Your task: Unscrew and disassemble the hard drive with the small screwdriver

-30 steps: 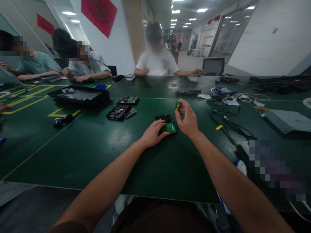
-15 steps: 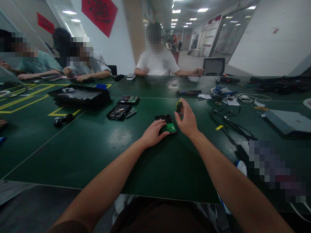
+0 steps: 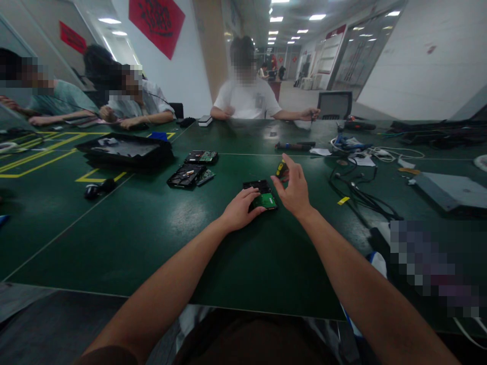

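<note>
A hard drive [image 3: 266, 201] with a green circuit board and a black casing lies on the table in front of me. My left hand [image 3: 241, 207] grips it from the left, fingers over its far part and thumb along the near edge. Above its right end, my right hand [image 3: 293, 190] holds a screwdriver [image 3: 280, 169] by its yellow and black handle, between thumb and fingers. The screwdriver's tip cannot be made out.
Opened hard drives [image 3: 185, 175] lie to the left, beyond them a black tray [image 3: 125, 148]. Black cables [image 3: 355, 187] and a grey metal box [image 3: 449, 190] lie to the right. A dark tool [image 3: 296, 146] lies farther back. A person in white [image 3: 245, 99] sits opposite; others sit at left.
The screwdriver's handle has turned slightly in my right hand, and those fingers have shifted a little. My left hand and the hard drive stay in place.
</note>
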Demonstrator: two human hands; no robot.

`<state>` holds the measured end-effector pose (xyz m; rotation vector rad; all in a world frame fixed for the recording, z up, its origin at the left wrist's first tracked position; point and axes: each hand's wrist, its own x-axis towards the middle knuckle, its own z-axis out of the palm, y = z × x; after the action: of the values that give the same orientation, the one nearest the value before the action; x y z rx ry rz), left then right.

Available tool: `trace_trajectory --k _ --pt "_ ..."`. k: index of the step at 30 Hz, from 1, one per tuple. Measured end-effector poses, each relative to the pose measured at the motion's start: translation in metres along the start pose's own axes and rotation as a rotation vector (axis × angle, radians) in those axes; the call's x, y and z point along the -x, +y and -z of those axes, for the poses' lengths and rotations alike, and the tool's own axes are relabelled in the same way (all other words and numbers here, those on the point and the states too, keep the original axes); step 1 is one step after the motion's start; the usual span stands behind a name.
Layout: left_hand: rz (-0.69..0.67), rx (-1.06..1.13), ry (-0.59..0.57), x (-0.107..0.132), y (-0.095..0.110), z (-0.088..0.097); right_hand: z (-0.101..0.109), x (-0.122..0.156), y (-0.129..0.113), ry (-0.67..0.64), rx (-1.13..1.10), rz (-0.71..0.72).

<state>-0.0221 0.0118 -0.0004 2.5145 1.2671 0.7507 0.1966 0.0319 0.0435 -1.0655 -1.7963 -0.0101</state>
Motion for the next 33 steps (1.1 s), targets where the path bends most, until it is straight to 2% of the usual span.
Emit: trace_trajectory --k 8,13,18,25,28,33 --pt "0.0 0.013 0.011 0.001 0.001 0.001 0.003 -0.004 -0.006 0.009 0.007 0.029" --pt "-0.003 0.009 0.013 0.001 0.001 0.001 0.005 -0.015 -0.008 0.069 -0.001 0.038" --pt "-0.004 0.009 0.012 0.001 0.001 0.001 0.001 -0.021 -0.008 0.127 -0.169 -0.116" --pt "-0.012 0.014 0.012 0.002 0.002 0.002 -0.003 -0.028 -0.003 0.015 -0.723 -0.339" --pt "-0.013 0.011 0.016 0.002 0.003 0.003 0.0 -0.03 -0.002 0.005 -0.8 -0.398" --pt "-0.011 0.013 0.007 0.001 0.003 0.003 0.001 -0.029 -0.002 0.032 -0.798 -0.467"
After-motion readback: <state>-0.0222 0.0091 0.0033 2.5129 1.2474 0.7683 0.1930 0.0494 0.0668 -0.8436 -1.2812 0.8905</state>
